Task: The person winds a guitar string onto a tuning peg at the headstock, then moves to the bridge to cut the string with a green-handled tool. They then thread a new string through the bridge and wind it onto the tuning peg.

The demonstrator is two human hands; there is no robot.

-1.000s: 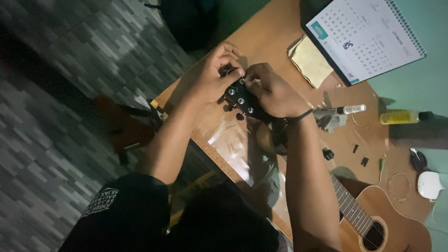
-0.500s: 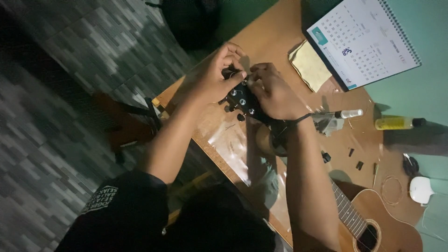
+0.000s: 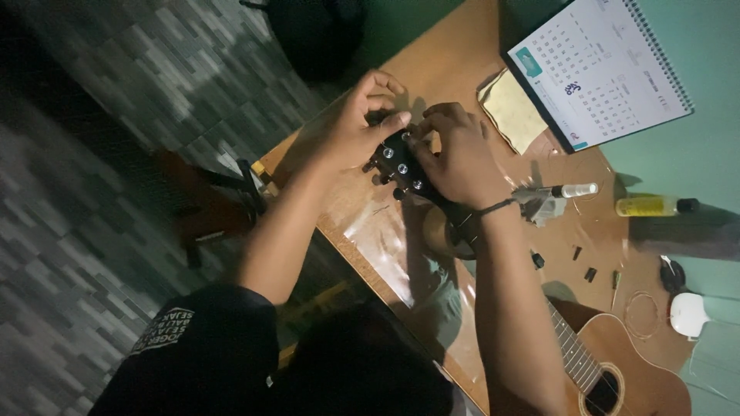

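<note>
A guitar lies across the wooden table (image 3: 455,62), its brown body (image 3: 617,370) at the lower right. Its black headstock (image 3: 397,166) with silver tuner posts points toward the table's left edge. My left hand (image 3: 358,131) grips the headstock's far end from the left, thumb and fingers curled over its tip. My right hand (image 3: 459,158) covers the headstock from the right, fingertips pinched at its top next to my left fingers. What the fingertips hold is hidden. A cord bracelet circles my right wrist.
A spiral desk calendar (image 3: 597,69) and a yellow cloth (image 3: 512,112) lie at the back. To the right are a small white-capped bottle (image 3: 574,190), a yellow bottle (image 3: 651,206), small black pegs (image 3: 582,262), a coiled string (image 3: 641,314) and a white object (image 3: 688,314). A dark stool (image 3: 208,208) stands left of the table.
Both hands stay on the headstock, with only small finger shifts at its tip. The view has drifted slightly.
</note>
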